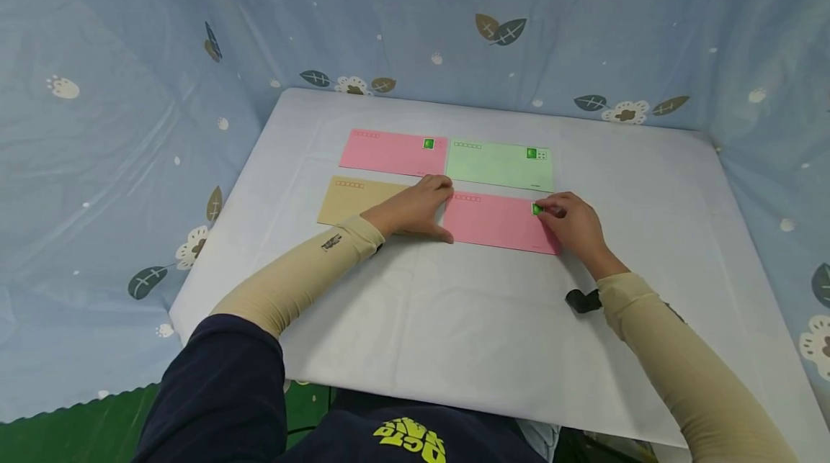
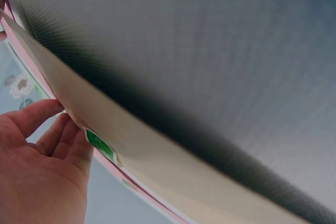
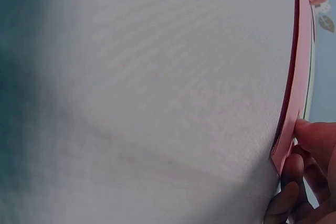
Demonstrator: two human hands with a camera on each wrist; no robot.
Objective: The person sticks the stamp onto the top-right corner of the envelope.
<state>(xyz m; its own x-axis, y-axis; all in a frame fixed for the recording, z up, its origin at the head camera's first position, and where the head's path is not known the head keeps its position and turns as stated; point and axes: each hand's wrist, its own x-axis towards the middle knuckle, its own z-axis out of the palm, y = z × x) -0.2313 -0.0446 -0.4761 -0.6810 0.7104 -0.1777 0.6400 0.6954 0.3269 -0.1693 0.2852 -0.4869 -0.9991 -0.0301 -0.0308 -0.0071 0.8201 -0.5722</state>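
Note:
A pink envelope (image 1: 496, 222) lies at the front right of a group of envelopes on the white table. My right hand (image 1: 577, 229) pinches a small green stamp (image 1: 537, 209) at this envelope's upper right corner, thumb and forefinger together. In the right wrist view, the right thumb (image 3: 317, 135) lies against the envelope's end with the other fingers curled below. My left hand (image 1: 421, 207) rests, fingers extended, at the pink envelope's left end. It covers the right part of a tan envelope (image 1: 357, 200), whose green stamp (image 2: 100, 144) shows in the left wrist view.
Behind lie another pink envelope (image 1: 392, 153) with a green stamp and a light green envelope (image 1: 496, 164) with a stamp at its upper right. A black wrist camera (image 1: 583, 301) hangs under the right sleeve. Blue patterned cloth (image 1: 415, 24) surrounds the white table (image 1: 441, 319).

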